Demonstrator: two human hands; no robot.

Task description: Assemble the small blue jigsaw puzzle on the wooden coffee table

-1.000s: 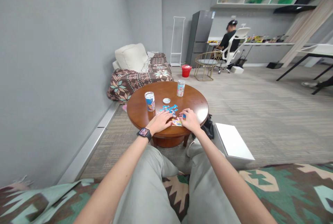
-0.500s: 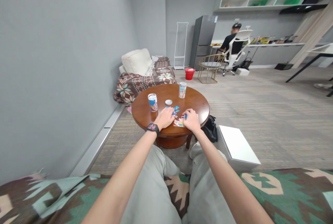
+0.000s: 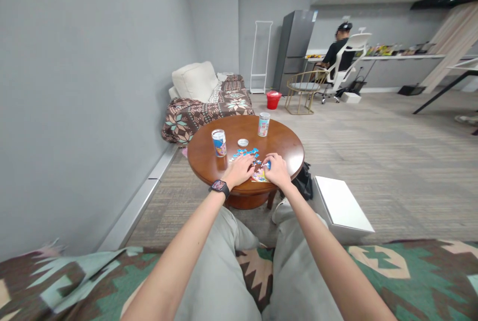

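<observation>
Jigsaw pieces [image 3: 254, 152], mostly blue, lie loose on the round brown table [image 3: 203, 166]. My left hand [image 3: 241, 169] rests flat over some of them, fingers stretched out, hiding what is underneath. Close to the table's near edge lies a joined, colourful patch of jigsaw [image 3: 260, 175]. At its right side my right hand [image 3: 278, 171] has its fingers pinched on a small blue jigsaw piece, partly hidden by the fingertips. Behind the pieces sit a silver lid [image 3: 243, 143], a printed can [image 3: 219, 145] to the left without its lid, and another printed can [image 3: 263, 126] with a silver top.
A white box [image 3: 343, 204] stands on the floor right of my legs, with a black bag [image 3: 304, 181] by the table. Beyond are a cloth-covered sofa [image 3: 209, 112], a red bucket [image 3: 273, 100], a gold-framed chair [image 3: 300, 97] and a seated person [image 3: 332, 54].
My left hand has slid slightly right and nearer, uncovering more blue pieces. My right hand stays beside the joined patch, its fingers shifted a little. The view has tilted slightly.
</observation>
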